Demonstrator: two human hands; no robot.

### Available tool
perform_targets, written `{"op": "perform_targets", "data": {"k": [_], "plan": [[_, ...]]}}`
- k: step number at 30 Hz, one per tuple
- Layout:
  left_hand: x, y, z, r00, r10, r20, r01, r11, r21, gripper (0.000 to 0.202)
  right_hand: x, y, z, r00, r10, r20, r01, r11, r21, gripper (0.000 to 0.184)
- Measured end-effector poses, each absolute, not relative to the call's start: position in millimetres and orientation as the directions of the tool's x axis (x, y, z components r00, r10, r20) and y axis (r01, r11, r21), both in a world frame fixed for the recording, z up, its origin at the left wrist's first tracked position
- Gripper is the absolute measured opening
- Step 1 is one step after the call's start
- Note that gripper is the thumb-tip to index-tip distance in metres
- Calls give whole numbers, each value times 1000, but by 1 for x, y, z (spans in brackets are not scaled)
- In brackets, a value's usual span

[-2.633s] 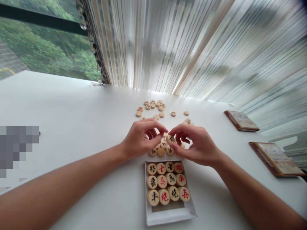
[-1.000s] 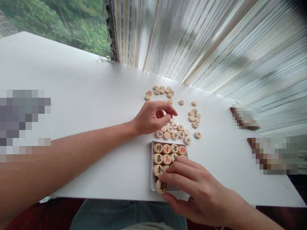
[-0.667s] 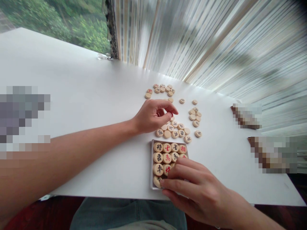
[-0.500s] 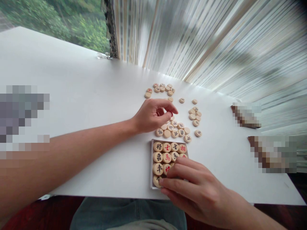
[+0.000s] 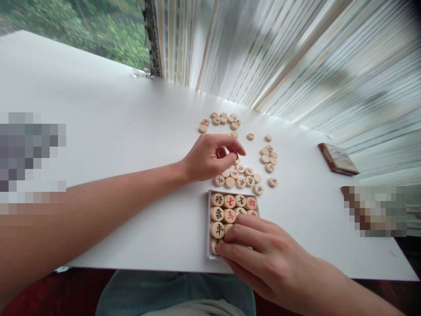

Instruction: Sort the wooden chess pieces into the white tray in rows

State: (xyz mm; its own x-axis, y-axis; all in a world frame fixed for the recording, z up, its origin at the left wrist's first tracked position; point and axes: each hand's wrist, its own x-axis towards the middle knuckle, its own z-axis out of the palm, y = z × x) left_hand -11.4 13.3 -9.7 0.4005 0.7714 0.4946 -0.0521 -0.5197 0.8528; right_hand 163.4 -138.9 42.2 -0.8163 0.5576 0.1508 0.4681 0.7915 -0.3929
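Note:
Round wooden Chinese chess pieces with red and black characters stand in rows in a shallow open box [image 5: 208, 224] near the table's front edge. My right hand [image 5: 263, 254] lies over the box's lower right part, fingers bent and pressed together. Its fingertips touch a chess piece [image 5: 215, 245] in the bottom left corner, and it hides several slots. Beyond the box, my left hand [image 5: 213, 157] hovers loosely curled over loose chess pieces [image 5: 241, 181]. A gap shows between its index finger and thumb, and I see no piece held there.
More loose pieces lie in a cluster at the back [image 5: 223, 120] and another at the right [image 5: 265, 159]. On the white table's [image 5: 115, 131] right side rests a brown-edged box [image 5: 338, 159], with a blurred-out object [image 5: 362, 210] nearer. A striped curtain [image 5: 250, 52] borders the far edge.
My right fingers have shifted slightly left over the box and now cover more of a red-marked piece in the third row. My left hand has barely moved.

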Motion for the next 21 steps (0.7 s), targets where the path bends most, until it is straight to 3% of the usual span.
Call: {"op": "perform_targets", "data": {"k": [21], "plan": [[-12, 13, -10, 408, 755, 513, -35, -549, 835, 21, 161, -137, 55, -903, 427, 42, 403, 878, -258, 22]]}}
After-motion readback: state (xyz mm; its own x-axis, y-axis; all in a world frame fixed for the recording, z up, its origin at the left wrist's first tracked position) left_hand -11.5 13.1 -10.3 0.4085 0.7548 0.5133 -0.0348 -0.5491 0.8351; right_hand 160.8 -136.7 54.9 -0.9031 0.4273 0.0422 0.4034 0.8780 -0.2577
